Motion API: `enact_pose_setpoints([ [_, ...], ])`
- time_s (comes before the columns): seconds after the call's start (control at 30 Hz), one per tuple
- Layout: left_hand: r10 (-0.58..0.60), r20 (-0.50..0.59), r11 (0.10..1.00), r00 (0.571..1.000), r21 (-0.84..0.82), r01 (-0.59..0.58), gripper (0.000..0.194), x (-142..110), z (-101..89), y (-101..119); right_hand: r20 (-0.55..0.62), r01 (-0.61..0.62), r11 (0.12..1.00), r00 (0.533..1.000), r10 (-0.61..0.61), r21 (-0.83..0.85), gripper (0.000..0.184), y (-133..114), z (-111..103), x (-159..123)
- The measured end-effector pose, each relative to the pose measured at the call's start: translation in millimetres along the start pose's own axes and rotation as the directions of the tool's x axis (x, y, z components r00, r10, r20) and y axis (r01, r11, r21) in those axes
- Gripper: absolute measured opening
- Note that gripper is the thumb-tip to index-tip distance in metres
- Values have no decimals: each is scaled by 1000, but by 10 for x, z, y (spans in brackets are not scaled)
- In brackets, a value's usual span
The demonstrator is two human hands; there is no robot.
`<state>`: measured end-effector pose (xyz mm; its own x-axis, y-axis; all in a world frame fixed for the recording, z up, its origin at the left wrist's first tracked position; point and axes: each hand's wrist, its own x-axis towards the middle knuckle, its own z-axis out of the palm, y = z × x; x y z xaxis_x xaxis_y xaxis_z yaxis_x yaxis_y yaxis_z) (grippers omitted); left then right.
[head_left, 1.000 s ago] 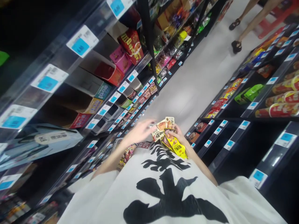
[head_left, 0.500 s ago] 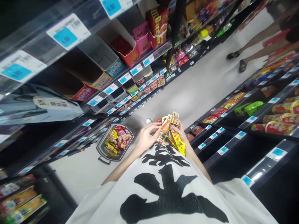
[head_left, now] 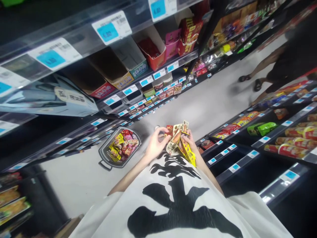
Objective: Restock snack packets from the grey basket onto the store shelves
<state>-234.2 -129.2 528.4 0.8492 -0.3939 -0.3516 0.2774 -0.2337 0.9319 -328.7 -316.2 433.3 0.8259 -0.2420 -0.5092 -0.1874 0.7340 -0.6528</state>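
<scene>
My right hand (head_left: 190, 141) is closed around a bunch of small snack packets in front of my shirt. Among them are a yellow packet (head_left: 188, 153), hanging lowest, and cream packets (head_left: 176, 132) fanned out toward the left. My left hand (head_left: 156, 143) has its thumb and fingers curled together at the left side of the bunch, pinching a small red snack packet (head_left: 169, 129). The fingertips partly cover that packet. On the floor to the left stands a dark shopping basket (head_left: 102, 155) filled with yellow, red and pink snack packets (head_left: 125, 145).
Shelves with opened display boxes (head_left: 138, 67) and price tags (head_left: 111, 28) rise on the left. Lower right shelves carry red cup-shaped packs (head_left: 294, 147) and green bags (head_left: 266, 129). Farther down the grey aisle floor (head_left: 195, 102) another person's legs (head_left: 262, 71) show.
My left fingers have curled in at the bunch, and the red packet shows more at its left edge. The view has shifted slightly. The other person's dark clothing covers more of the upper right.
</scene>
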Motion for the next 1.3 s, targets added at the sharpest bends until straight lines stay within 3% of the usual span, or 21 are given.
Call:
enact_pose_setpoints([
  [0.07, -9, -123, 998, 992, 61, 17, 54, -20, -32, -41, 24, -21, 1000, 999, 21, -1, 50, 11, 85, 23],
  [0.13, -6, -123, 993, 992, 112, 20, 64, -25, -74, -47, 42, -38, 999, 998, 39, -11, 50, 15, 173, 43],
  [0.23, 2, -15, 983, 1000, 185, 1, 37, -4, -155, 2, 60, -59, 997, 996, 62, -53, 53, 17, 308, 70],
  [0.33, 120, -20, 961, 993, 255, -111, 14, 2, -233, 83, 75, -45, 998, 996, 48, -44, 54, 24, 426, 105],
  [0.5, 322, -89, 921, 943, 262, -290, 15, -60, -351, 218, 107, 1, 1000, 994, 2, -21, 62, 32, 562, 191],
  [0.6, 296, -126, 939, 947, 222, -264, 19, -68, -452, 305, 103, 1, 999, 995, 3, -32, 67, 23, 633, 223],
  [0.73, 146, -117, 989, 982, 23, -144, 28, -31, -655, 445, 115, 50, 996, 992, -59, 79, 64, 34, 746, 251],
  [0.83, 138, -189, 988, 972, -38, -148, 29, -4, -826, 525, 168, 48, 986, 983, -75, 161, 57, 87, 829, 308],
  [0.97, 227, -330, 974, 916, 91, -209, 27, 29, -1058, 569, 207, 50, 985, 975, -84, 165, 56, 202, 917, 406],
  [1.1, 331, -557, 941, 761, 254, -224, 31, 144, -1376, 582, 171, -1, 992, 985, -21, 128, 52, 287, 1001, 436],
  [1.17, 338, -597, 937, 727, 283, -203, 34, 257, -1566, 563, 150, -16, 994, 989, 0, 107, 54, 307, 1032, 436],
  [1.23, 288, -558, 954, 779, 239, -181, 35, 409, -1735, 517, 147, -14, 995, 989, 0, 98, 57, 322, 1042, 444],
  [1.3, 189, -453, 981, 871, 127, -147, 40, 596, -1840, 454, 169, -5, 995, 985, -11, 98, 58, 338, 1024, 466],
])
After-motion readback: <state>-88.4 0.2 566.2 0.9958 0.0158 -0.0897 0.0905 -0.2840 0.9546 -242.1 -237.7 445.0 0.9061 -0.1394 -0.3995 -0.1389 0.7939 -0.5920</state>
